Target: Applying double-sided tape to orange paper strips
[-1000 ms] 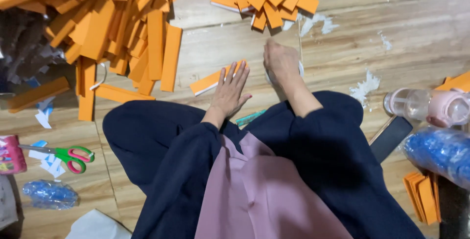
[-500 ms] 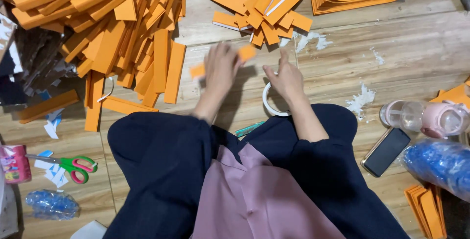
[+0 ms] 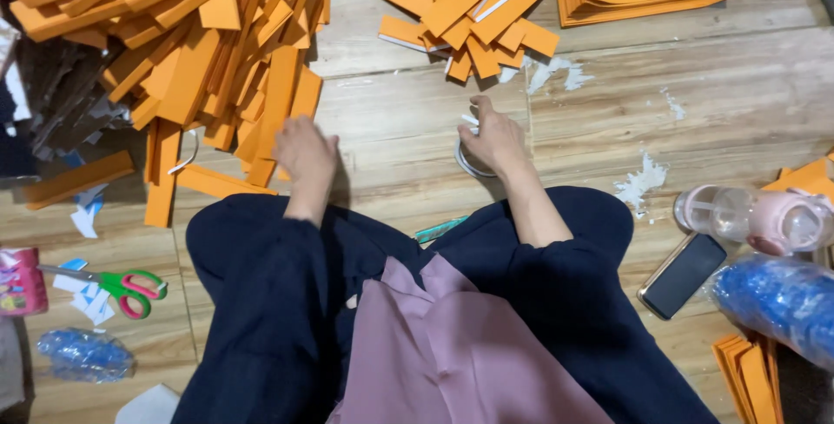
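Tape roll (image 3: 473, 162): lying on the floor in front of the knees; looking light and stiff, best taken by its rim.
Right hand (image 3: 495, 137): resting on it, fingers curling around it.
Left hand (image 3: 304, 150): fingers loosely bent, touching the orange strips (image 3: 261, 102).

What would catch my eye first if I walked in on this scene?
Most striking is the big heap of orange strips spilling over the wooden floor at upper left, with a smaller scatter of orange pieces at top centre. In the middle, the left hand reaches to the edge of the heap, while the right hand rests on a white tape roll. Green and pink scissors lie at lower left.
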